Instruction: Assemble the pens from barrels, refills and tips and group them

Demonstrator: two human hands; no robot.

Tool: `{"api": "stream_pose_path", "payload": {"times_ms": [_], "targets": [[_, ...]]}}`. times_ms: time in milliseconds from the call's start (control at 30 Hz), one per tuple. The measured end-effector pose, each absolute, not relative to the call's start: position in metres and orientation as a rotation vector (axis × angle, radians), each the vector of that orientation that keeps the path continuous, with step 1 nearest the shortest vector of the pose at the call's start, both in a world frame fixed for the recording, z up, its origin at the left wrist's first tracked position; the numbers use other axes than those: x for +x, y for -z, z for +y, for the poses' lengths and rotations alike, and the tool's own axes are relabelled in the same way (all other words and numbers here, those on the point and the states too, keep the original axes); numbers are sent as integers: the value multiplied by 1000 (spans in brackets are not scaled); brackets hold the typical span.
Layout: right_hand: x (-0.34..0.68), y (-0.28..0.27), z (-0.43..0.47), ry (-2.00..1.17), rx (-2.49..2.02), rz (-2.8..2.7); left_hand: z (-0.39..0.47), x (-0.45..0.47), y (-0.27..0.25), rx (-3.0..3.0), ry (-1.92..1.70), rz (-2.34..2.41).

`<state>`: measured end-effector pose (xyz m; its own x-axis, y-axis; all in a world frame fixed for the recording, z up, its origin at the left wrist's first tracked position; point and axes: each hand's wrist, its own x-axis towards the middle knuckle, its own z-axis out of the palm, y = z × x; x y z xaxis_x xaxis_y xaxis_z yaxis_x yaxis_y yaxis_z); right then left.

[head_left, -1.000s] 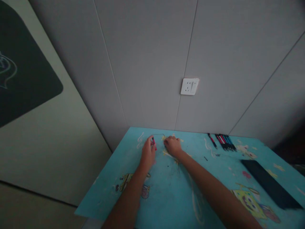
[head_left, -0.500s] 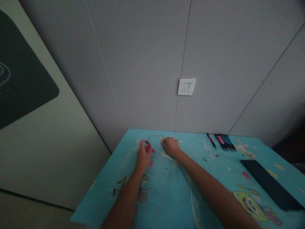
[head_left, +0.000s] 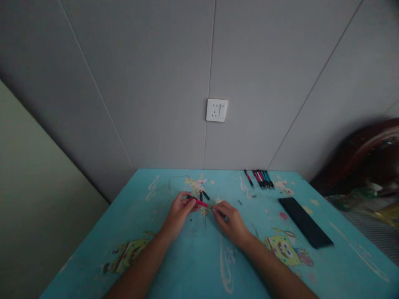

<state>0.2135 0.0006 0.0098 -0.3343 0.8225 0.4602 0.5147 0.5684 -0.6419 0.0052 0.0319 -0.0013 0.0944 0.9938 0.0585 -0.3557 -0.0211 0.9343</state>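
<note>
My left hand (head_left: 181,211) is closed on a red and black pen (head_left: 201,202), held slanted just above the blue table (head_left: 199,265). Its red end points toward my right hand (head_left: 231,220). The right fingertips are pinched together near that end; what they hold is too small and blurred to name. Just beyond the pen lie two short black pieces (head_left: 205,195). A thin pale strip (head_left: 205,209) shows beneath the pen, between the hands.
A row of pens (head_left: 263,179) lies at the back right, with a single red and black pen (head_left: 249,178) beside it. Nearer on the right is a long black flat case (head_left: 304,222). A wall with a socket (head_left: 217,110) rises behind the table.
The view has turned to the right. My right hand has come back from the far part of the table to the pen's red end. The two black pieces now show.
</note>
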Motion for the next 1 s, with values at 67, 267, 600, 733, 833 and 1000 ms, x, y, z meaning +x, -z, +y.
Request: {"api": "stream_pose_path", "payload": {"times_ms": [67, 267, 600, 733, 833, 1000], "targets": [[215, -11, 2, -497, -1105, -2004, 28, 12, 2, 977, -1292, 836], [218, -15, 0, -538, -1144, -2011, 27, 10, 2, 1003, -1201, 846], [222, -19, 0, -534, -1132, -1958, 22, 14, -2, 1214, -1171, 895], [222, -19, -1, -523, -1121, -1972, 23, 13, -3, 1209, -1160, 924], [221, -18, -2, -512, -1112, -1944, 24, 10, -4, 1225, -1151, 923], [222, -21, -2, -563, -1101, -1963, 25, 9, -4, 1273, -1096, 904]]}}
